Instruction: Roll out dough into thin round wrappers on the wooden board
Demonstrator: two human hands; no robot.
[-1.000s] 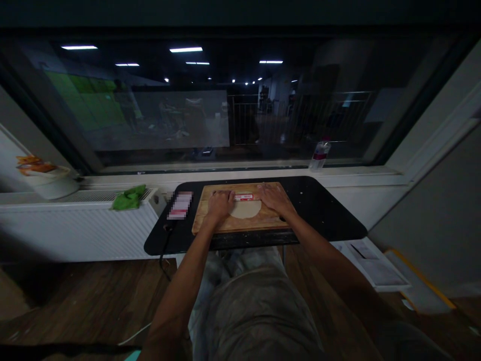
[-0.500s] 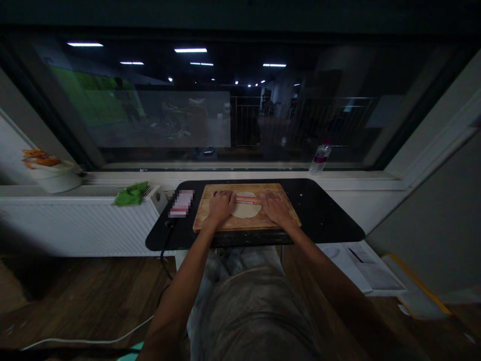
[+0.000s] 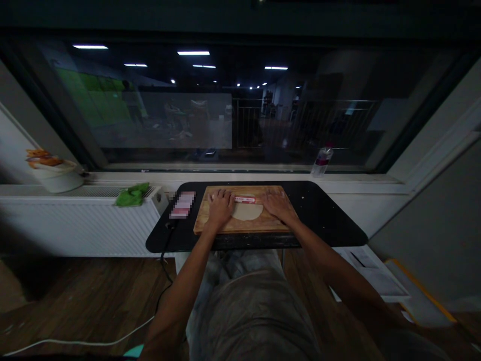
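Note:
A wooden rolling pin (image 3: 245, 199) with a red-and-white printed label lies crosswise over a flat, roughly round sheet of dough (image 3: 247, 212). Under the dough is a wooden cutting board (image 3: 240, 229). My left hand (image 3: 221, 207) rests over the pin's left end, its fingers curved across it. At the other end, my right hand (image 3: 277, 204) covers the pin in the same way. Both palms hide the pin's ends. The label shows between the hands, and most of the visible dough lies on my side of the pin.
The board sits on a black table (image 3: 326, 220). A phone-like pixelated item (image 3: 182, 204) lies left of it. A bottle (image 3: 322, 161) stands on the windowsill. A green cloth (image 3: 133, 195) and a white tub (image 3: 58, 178) are on the radiator (image 3: 86, 220). Papers (image 3: 376, 276) lie lower right.
The rolling pin has turned between my hands, so its red label now faces up more fully. The view has shifted slightly; both hands stay on the pin.

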